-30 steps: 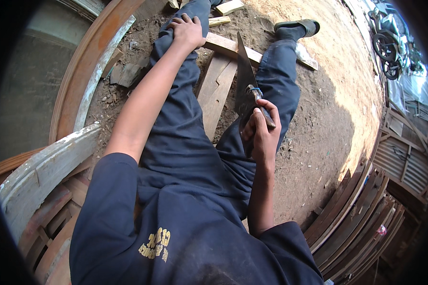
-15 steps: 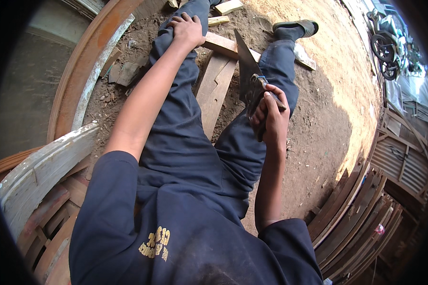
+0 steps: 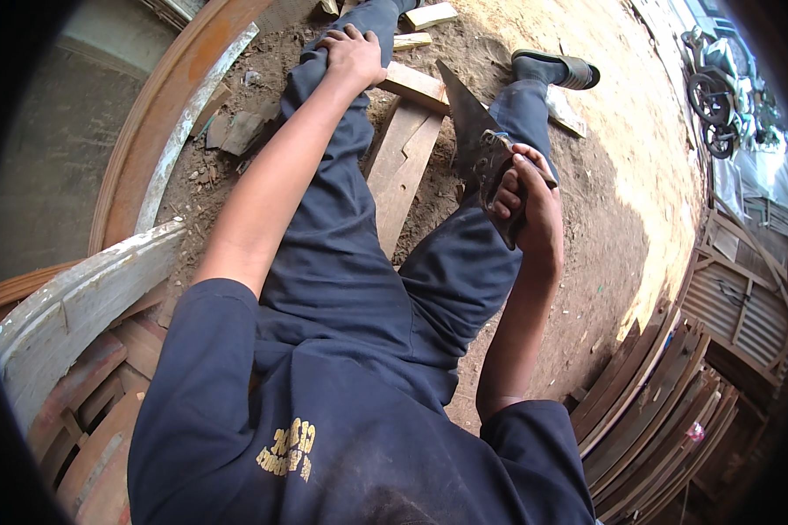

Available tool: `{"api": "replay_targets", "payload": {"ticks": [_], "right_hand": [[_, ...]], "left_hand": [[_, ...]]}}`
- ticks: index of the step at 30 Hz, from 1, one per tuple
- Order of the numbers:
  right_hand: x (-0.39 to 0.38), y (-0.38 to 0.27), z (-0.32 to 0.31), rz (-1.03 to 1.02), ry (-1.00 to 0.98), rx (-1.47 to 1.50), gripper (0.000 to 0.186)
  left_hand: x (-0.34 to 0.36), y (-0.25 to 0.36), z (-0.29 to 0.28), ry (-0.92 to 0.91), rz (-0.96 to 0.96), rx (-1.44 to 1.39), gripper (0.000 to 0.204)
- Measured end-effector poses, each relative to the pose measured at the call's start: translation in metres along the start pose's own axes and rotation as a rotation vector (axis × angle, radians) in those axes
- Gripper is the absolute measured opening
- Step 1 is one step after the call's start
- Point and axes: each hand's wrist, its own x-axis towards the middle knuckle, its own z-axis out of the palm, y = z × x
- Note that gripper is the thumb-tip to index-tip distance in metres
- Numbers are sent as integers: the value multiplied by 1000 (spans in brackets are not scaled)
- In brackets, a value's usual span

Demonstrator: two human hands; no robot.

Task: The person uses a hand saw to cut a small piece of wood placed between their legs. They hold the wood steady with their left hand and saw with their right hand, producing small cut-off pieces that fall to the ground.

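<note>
My right hand (image 3: 532,206) is wrapped round the dark handle of a handsaw (image 3: 470,116), above my right leg. The saw's broad, dark blade tapers up toward a crosswise timber (image 3: 414,86) between my legs; whether it touches the wood I cannot tell. Under the timber, one end of a notched wooden board (image 3: 403,171) shows, its near end hidden by my trousers. My left hand (image 3: 352,59) lies spread over my left lower leg, close to the timber's left end, with nothing in it.
A curved wooden frame (image 3: 130,166) and a weathered white-painted plank (image 3: 79,284) stand at the left. Wood offcuts (image 3: 431,16) lie on the dirt ground ahead. At the lower right is a stack of boards (image 3: 648,420); motorcycles (image 3: 716,87) stand far right.
My right hand and the saw's handle have swung to the right, so the blade slants more. My right leg has shifted slightly right. My left hand stays on my leg.
</note>
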Motion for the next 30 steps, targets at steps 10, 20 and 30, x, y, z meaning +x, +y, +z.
{"api": "replay_targets", "payload": {"ticks": [10,20,30], "right_hand": [[7,4,4,2,5,-28,11],[-32,84,14,-185,65,-137,7],[-83,85,24,-165,104,-90,10]], "left_hand": [[1,6,3,21,-3,33,82],[1,12,2,-9,12,39,82],[-4,12,1,38,47,29,78]]}}
